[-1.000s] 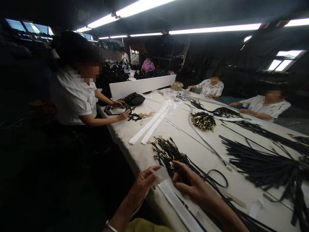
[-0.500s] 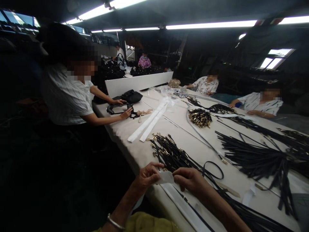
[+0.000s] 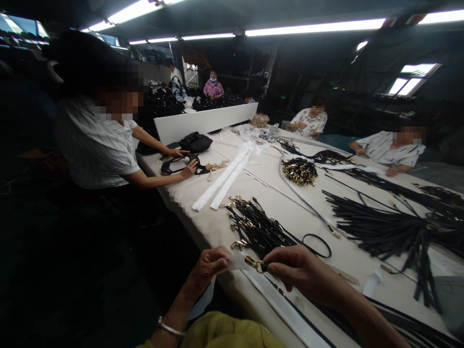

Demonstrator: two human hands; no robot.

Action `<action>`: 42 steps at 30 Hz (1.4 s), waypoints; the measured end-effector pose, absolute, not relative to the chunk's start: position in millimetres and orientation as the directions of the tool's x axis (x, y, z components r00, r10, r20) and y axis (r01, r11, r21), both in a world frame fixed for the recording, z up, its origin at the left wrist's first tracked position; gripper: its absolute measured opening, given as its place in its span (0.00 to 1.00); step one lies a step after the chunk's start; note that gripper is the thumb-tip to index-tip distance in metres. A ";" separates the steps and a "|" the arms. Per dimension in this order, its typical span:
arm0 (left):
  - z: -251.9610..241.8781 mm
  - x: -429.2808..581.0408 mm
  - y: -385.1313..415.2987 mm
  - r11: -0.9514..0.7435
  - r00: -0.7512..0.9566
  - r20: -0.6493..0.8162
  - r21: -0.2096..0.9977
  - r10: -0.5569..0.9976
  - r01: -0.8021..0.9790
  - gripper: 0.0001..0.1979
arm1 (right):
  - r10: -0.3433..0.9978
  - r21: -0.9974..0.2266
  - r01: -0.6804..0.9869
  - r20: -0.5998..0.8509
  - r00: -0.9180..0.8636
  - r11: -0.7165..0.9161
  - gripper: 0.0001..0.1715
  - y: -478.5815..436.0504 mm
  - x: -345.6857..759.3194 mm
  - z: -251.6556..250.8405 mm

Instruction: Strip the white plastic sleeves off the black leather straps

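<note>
My left hand point(image 3: 213, 265) is closed, its thumb and fingers pinching a thin translucent white piece point(image 3: 237, 261), perhaps paper or plastic film. Facing it, my right hand point(image 3: 292, 265) grips the black end of a strap with a gold snap hook point(image 3: 255, 264). The hook points left, towards the translucent piece, and I cannot tell whether they touch. Just beyond both hands lies a pile of black straps with gold hooks point(image 3: 255, 224). Under my right hand, a long white strip point(image 3: 270, 295) runs along the table's near side.
On the cloth-covered table point(image 3: 250, 186) lie a bundle of gold-hooked straps point(image 3: 299, 171), a fan of black straps point(image 3: 377, 227) and two white strips point(image 3: 223, 186). At left a co-worker point(image 3: 97, 140) handles a black item point(image 3: 181, 164). Other people sit across the table.
The gold snap hook now shows in my right hand. My hands were both at the translucent piece; now only the left visibly holds it. The view has shifted slightly.
</note>
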State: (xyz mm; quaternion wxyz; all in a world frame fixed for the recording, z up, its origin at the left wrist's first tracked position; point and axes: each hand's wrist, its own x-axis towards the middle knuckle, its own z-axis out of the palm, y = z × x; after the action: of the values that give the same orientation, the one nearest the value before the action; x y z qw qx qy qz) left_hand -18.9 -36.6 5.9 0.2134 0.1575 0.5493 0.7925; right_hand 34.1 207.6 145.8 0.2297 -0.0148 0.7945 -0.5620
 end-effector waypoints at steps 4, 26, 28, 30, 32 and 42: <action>13.9 -18.3 -32.0 -0.304 -0.842 0.053 0.943 0.537 -0.134 0.18 | -0.313 -0.892 0.257 -0.382 -0.869 0.373 0.17 209.0 30.1 139.7; 17.2 -24.2 -12.3 -0.057 -0.806 0.175 0.983 0.565 0.173 0.11 | -0.328 -0.864 0.393 -0.487 -0.809 0.315 0.19 225.5 24.6 97.5; 17.9 -22.0 -12.4 -0.054 -0.792 0.124 0.992 0.598 0.115 0.11 | -0.300 -0.851 0.383 -0.494 -0.816 0.359 0.16 226.3 25.3 92.0; 20.3 -20.2 -13.5 0.001 -0.775 0.044 0.998 0.630 0.057 0.12 | -0.252 -0.843 0.355 -0.476 -0.843 0.404 0.14 225.8 25.2 88.6; 24.1 -19.8 -15.1 0.063 -0.757 -0.021 0.998 0.653 0.027 0.16 | -0.223 -0.843 0.320 -0.444 -0.868 0.433 0.13 224.1 25.2 88.2; 46.6 -16.3 -17.8 0.173 -0.613 -0.170 0.983 0.772 -0.055 0.20 | -0.216 -0.603 -0.055 -0.198 -0.956 0.796 0.13 205.9 29.9 110.3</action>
State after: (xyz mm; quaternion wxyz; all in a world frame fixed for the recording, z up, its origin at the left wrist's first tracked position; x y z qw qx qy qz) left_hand -16.3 -17.8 46.6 0.3523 0.2638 0.6800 0.5864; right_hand 29.9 205.9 110.3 0.1293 -0.0721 0.9388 -0.3110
